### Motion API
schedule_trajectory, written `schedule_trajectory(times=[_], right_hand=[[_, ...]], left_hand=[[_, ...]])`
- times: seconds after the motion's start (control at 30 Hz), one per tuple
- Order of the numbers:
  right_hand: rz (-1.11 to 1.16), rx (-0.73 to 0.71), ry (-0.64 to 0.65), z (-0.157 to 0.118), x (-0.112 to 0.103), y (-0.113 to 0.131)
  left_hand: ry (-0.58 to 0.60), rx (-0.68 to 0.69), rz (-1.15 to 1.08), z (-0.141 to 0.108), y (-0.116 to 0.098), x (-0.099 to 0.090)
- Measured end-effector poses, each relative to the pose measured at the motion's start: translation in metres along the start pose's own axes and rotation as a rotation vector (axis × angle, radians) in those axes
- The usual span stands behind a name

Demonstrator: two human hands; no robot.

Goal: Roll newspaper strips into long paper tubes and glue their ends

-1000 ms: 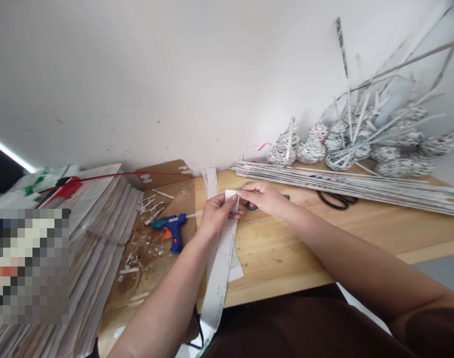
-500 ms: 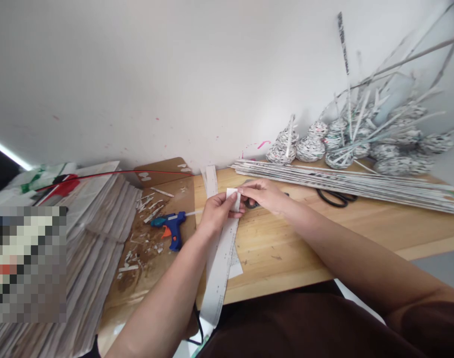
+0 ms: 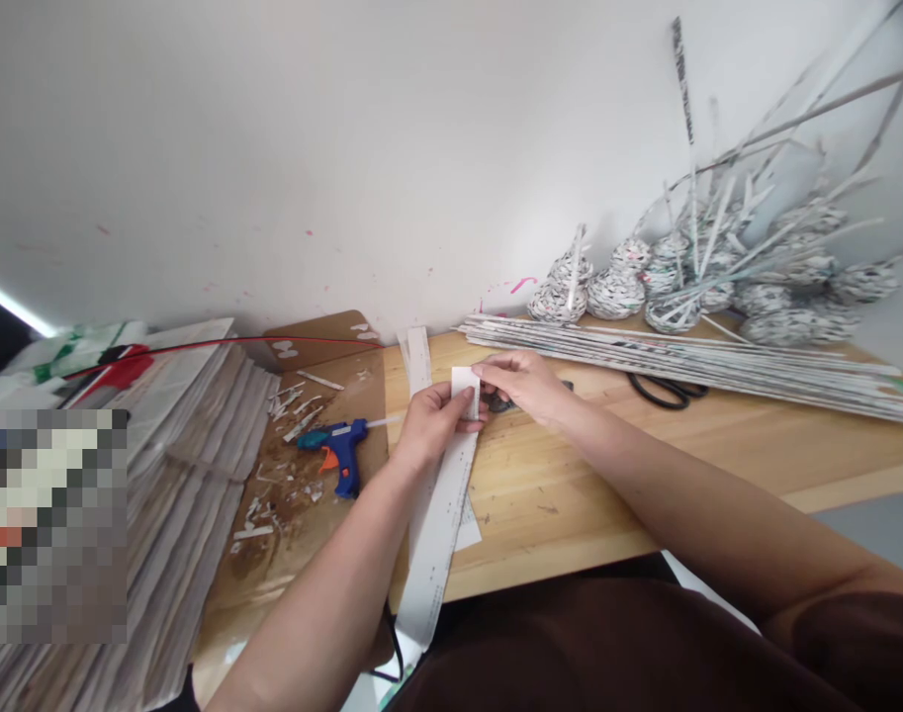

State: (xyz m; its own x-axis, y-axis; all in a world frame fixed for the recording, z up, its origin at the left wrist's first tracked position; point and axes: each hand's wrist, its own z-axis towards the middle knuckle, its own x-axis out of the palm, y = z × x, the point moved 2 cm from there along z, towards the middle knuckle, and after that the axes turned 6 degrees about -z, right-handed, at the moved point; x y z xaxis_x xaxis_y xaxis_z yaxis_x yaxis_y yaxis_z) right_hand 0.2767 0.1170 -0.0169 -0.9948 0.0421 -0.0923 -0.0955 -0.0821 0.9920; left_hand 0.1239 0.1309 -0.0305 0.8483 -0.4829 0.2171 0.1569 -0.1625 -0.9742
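1. While the left hand (image 3: 437,420) was closed around a printed paper strip (image 3: 434,554), thumb on top and fingers beneath, it sat just to the right of the blue hot-glue gun (image 3: 347,457).
2. The strip, right of the glue gun, ran down past it toward the person's lap, over the near edge of the table (image 3: 570,514); its white upper end stood out above the left thumb.
3. Farther right of the glue gun, the right hand (image 3: 521,384) was nearly closed, its thumb and forefinger pinching the upper right corner of that end.
4. Beneath the glue gun was a stained brown board (image 3: 288,583), with torn paper scraps (image 3: 303,420) to the left of the tool; a pale glue stick (image 3: 383,423) stuck out from its right end.
5. Left of the glue gun rose a tall stack of newspapers (image 3: 191,475).
6. Beyond the glue gun and a little to its right, more paper strips (image 3: 419,358) lay near the wall.
7. Well to the right of the glue gun were a bundle of rolled paper rods (image 3: 644,356) and a black-handled tool (image 3: 668,400) partly hidden under them; behind these, farther from the glue gun, stood woven paper gourd shapes (image 3: 559,297).
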Motion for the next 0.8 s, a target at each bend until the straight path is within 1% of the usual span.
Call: schedule_trajectory(times=[0.27,0.37,0.43,0.5,0.53,0.6,0.67,0.7,0.77,0.8], right_hand=[[0.007,-0.006,-0.031,0.001,0.003,-0.006],[-0.056,-0.035,-0.051,0.002,0.001,-0.007],[-0.187,-0.109,-0.099,0.004,-0.005,-0.005],[-0.416,-0.237,-0.146,0.005,-0.012,0.000],[-0.552,-0.300,-0.142,0.005,-0.014,0.002],[-0.817,-0.363,-0.067,0.005,-0.019,0.003],[-1.018,-0.314,0.004,0.005,-0.023,0.000],[-1.089,-0.267,0.012,0.004,-0.025,-0.001],[-1.170,-0.186,-0.025,0.002,-0.029,-0.002],[-1.179,-0.172,-0.050,0.001,-0.030,-0.001]], left_hand=[[-0.017,0.005,0.030,-0.001,-0.001,0.002],[-0.031,0.006,0.022,-0.001,-0.001,0.002],[-0.045,0.005,0.005,-0.001,-0.002,0.001],[-0.069,0.008,-0.013,-0.001,-0.003,0.000],[-0.079,0.013,-0.020,-0.001,-0.003,-0.001],[-0.082,0.022,-0.025,0.000,-0.003,-0.003],[-0.072,0.022,-0.020,0.000,-0.002,-0.003],[-0.069,0.018,-0.017,0.000,-0.001,-0.003],[-0.076,0.007,-0.015,0.000,-0.001,-0.003],[-0.079,0.003,-0.016,0.000,-0.001,-0.002]])
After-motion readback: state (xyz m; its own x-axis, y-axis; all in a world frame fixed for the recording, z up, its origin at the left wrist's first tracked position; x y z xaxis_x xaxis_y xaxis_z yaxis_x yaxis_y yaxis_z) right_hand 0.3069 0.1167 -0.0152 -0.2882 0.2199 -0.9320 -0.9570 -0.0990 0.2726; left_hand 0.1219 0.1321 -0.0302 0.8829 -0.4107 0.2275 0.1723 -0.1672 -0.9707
